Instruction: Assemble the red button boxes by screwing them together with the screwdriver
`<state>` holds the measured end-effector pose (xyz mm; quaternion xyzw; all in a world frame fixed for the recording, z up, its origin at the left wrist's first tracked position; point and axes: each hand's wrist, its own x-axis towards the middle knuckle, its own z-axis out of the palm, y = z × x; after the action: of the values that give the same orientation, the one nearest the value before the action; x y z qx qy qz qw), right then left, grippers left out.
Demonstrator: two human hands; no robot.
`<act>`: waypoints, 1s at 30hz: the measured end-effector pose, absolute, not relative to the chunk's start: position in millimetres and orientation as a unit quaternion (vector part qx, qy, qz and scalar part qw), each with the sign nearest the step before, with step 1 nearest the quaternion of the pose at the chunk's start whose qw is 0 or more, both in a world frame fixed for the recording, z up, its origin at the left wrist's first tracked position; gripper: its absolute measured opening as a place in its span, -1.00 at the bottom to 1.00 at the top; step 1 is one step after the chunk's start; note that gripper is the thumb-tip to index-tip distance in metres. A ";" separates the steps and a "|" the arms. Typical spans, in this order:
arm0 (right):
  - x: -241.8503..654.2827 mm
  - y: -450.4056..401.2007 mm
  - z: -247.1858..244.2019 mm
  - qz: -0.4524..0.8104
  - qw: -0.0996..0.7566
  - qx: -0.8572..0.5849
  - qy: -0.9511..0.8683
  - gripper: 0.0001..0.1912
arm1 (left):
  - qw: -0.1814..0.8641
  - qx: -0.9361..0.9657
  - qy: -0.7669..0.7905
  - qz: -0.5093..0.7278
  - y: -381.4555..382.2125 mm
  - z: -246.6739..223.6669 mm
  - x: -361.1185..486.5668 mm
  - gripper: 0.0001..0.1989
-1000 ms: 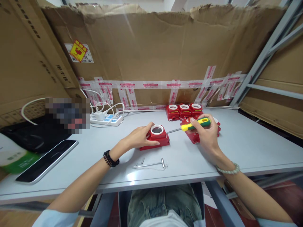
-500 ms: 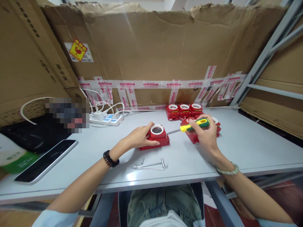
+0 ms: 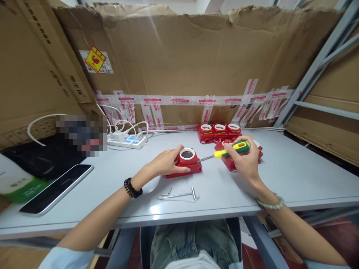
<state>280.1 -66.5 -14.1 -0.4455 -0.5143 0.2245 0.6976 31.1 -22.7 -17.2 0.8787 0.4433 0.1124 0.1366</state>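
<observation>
Left fingers (image 3: 182,169) clamp the red box (image 3: 189,162), right fingers (image 3: 232,150) the screwdriver (image 3: 221,153), whose tip (image 3: 199,161) may slip if pushed crookedly.

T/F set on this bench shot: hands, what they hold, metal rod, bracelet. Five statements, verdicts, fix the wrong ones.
1. The right hand holds a yellow-and-green screwdriver. True.
2. The left hand rests on the power strip. False: it grips a red housing with a white ring.
3. The screwdriver's blade points toward that red housing. True.
4. The pale beaded bracelet is on the left wrist. False: it is on the right.
5. The T-shaped metal rod lies between the gripped red housing and the table's front edge. True.
</observation>
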 end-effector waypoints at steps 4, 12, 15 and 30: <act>278.9 -67.7 -13.1 0.187 0.689 -0.453 -0.534 -0.66 | 0.132 0.878 0.448 0.106 -23.4 -16.4 31.4 -0.38; 275.6 -63.7 -0.5 0.086 0.646 -0.464 -0.600 -0.73 | 0.127 0.878 0.450 0.099 -23.5 -16.2 31.7 -0.40; 273.6 -63.3 6.7 0.054 0.621 -0.462 -0.631 -0.73 | 0.130 0.877 0.451 0.103 -23.8 -16.1 31.7 -0.40; 236.4 -60.3 60.5 -0.062 0.387 -0.498 -0.774 -0.79 | 0.115 0.881 0.446 0.104 -26.1 -14.5 33.1 -0.42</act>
<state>236.4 -60.3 60.5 -0.4981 -0.7737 -0.0620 0.3867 33.1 -26.1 -14.5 0.8814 0.4462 0.1042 0.1145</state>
